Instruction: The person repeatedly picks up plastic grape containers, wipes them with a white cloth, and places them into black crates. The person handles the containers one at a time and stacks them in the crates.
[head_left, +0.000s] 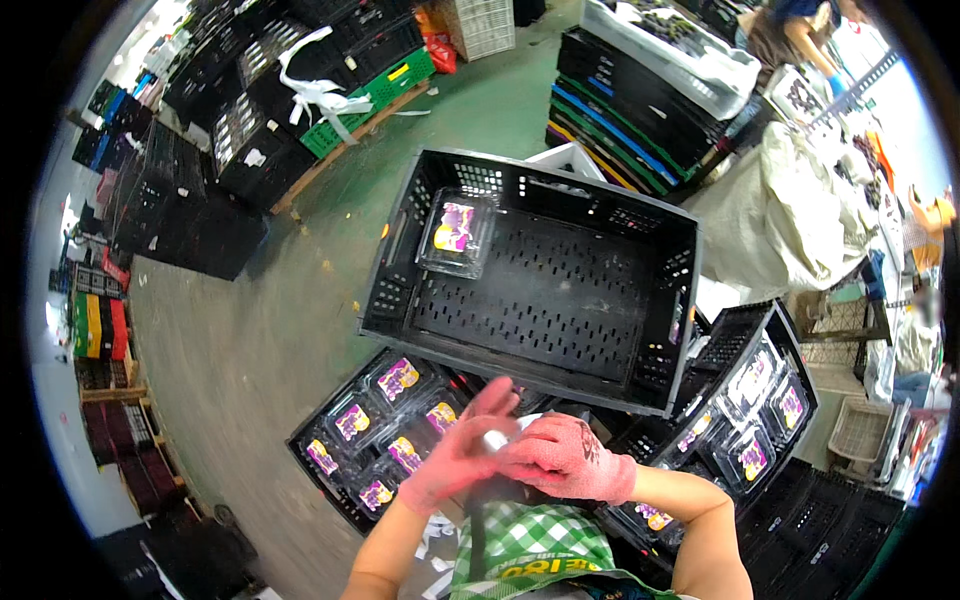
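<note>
My left hand (461, 457) and my right hand (566, 454), both in pink knit gloves, meet close to my green checked apron (532, 532). The left one is blurred, some of its fingers stretched out. On the right the fingers are curled inward. A small white thing (493, 440) shows between the hands; whether either grips it is unclear. Just beyond them a large black plastic crate (525, 300) stands with its front rim nearest my fingers. In its far left corner sits one clear plastic clamshell box (454, 234) with a purple and yellow label.
A lower crate (330, 495) at left holds several labelled clamshells. Another crate (802, 352) of clamshells tilts at right. Behind are stacked crates (630, 112), a large white sack (780, 217) and a person (802, 37). Black crates (187, 202) also stand at far left.
</note>
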